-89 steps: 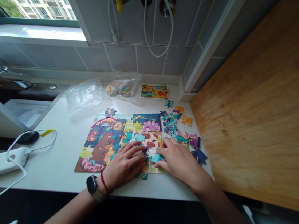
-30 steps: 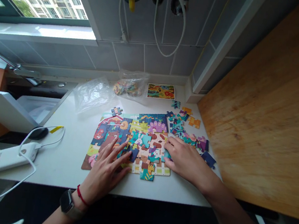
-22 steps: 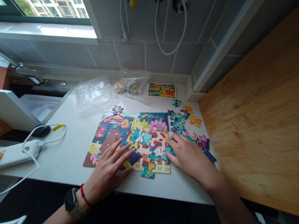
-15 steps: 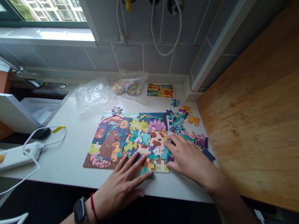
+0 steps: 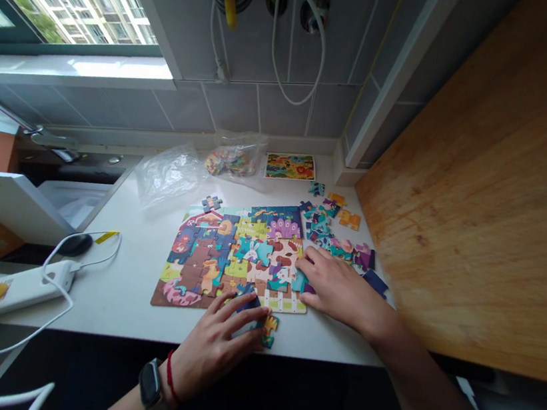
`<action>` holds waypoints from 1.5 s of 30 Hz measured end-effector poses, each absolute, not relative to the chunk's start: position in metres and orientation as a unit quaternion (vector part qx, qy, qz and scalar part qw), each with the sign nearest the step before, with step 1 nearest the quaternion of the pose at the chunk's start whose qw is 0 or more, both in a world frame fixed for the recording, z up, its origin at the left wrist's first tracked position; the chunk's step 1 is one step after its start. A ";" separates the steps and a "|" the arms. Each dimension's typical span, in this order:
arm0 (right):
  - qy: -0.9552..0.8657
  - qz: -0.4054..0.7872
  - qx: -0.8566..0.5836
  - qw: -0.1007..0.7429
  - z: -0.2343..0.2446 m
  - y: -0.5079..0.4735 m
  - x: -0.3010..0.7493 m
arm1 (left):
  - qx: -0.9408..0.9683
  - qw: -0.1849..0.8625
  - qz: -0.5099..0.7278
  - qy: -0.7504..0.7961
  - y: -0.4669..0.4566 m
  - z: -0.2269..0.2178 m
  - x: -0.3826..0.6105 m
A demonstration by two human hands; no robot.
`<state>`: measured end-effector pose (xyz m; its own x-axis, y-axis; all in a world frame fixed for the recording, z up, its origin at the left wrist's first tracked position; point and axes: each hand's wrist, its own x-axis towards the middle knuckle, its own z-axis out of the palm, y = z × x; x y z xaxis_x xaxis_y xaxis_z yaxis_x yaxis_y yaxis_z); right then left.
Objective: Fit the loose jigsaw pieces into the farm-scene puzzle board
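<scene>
Navy puzzle piece (image 5: 251, 303), partly covered by left fingers (image 5: 245, 322)

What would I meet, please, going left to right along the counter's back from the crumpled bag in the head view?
Crumpled bag, bagged puzzle pieces, picture card, loose teal piece, orange pieces, wooden panel.

No texts, labels, brands, numbers or signs are being shown legibly; no readable characters are being presented on any visible surface.
</scene>
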<state>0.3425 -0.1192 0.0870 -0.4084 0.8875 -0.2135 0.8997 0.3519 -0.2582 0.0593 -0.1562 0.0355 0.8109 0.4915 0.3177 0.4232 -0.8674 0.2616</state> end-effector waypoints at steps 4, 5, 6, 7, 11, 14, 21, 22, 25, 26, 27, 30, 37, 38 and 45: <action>0.821 -0.169 0.545 0.022 0.089 -0.120 0.343 | 0.947 0.082 0.198 0.240 -0.153 0.035 0.060; 0.821 -0.168 0.546 0.020 0.089 -0.120 0.343 | 0.946 0.081 0.201 0.241 -0.153 0.035 0.060; 0.822 -0.167 0.545 0.016 0.089 -0.120 0.343 | 0.945 0.080 0.204 0.241 -0.152 0.034 0.060; 0.824 -0.165 0.542 0.010 0.088 -0.120 0.343 | 0.945 0.080 0.209 0.240 -0.152 0.033 0.060; 0.824 -0.166 0.542 -0.003 0.086 -0.120 0.344 | 0.940 0.074 0.235 0.235 -0.148 0.031 0.058; 0.817 -0.185 0.546 -0.008 0.085 -0.119 0.345 | 0.929 0.068 0.249 0.266 -0.147 0.029 0.057; 0.830 -0.197 0.520 -0.049 0.084 -0.118 0.344 | 0.944 0.063 0.156 0.283 -0.158 0.024 0.071; 0.830 -0.196 0.519 -0.051 0.083 -0.118 0.344 | 0.947 0.063 0.150 0.275 -0.160 0.024 0.073; 0.832 -0.198 0.516 -0.049 0.081 -0.117 0.344 | 0.956 0.066 0.127 0.256 -0.167 0.022 0.071; 0.833 -0.197 0.515 -0.046 0.080 -0.117 0.343 | 0.958 0.066 0.124 0.250 -0.169 0.022 0.068; 0.833 -0.195 0.515 -0.043 0.079 -0.117 0.343 | 0.959 0.066 0.124 0.245 -0.171 0.021 0.065; 0.831 -0.193 0.521 -0.043 0.075 -0.115 0.343 | 0.961 0.061 0.140 0.231 -0.177 0.018 0.054; 0.812 -0.219 0.539 -0.042 0.079 -0.112 0.342 | 0.965 0.063 0.170 0.189 -0.183 0.015 0.044; 0.812 -0.220 0.539 -0.040 0.080 -0.112 0.342 | 0.964 0.066 0.176 0.187 -0.181 0.016 0.042; 0.808 -0.223 0.542 -0.057 0.079 -0.112 0.346 | 0.966 0.078 0.176 0.173 -0.173 0.022 0.028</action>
<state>0.3459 -0.1123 0.0788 -0.4066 0.9014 -0.1486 0.8502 0.3139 -0.4226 0.0279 -0.1728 0.0221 0.8783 0.3615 0.3128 0.3066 -0.9280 0.2116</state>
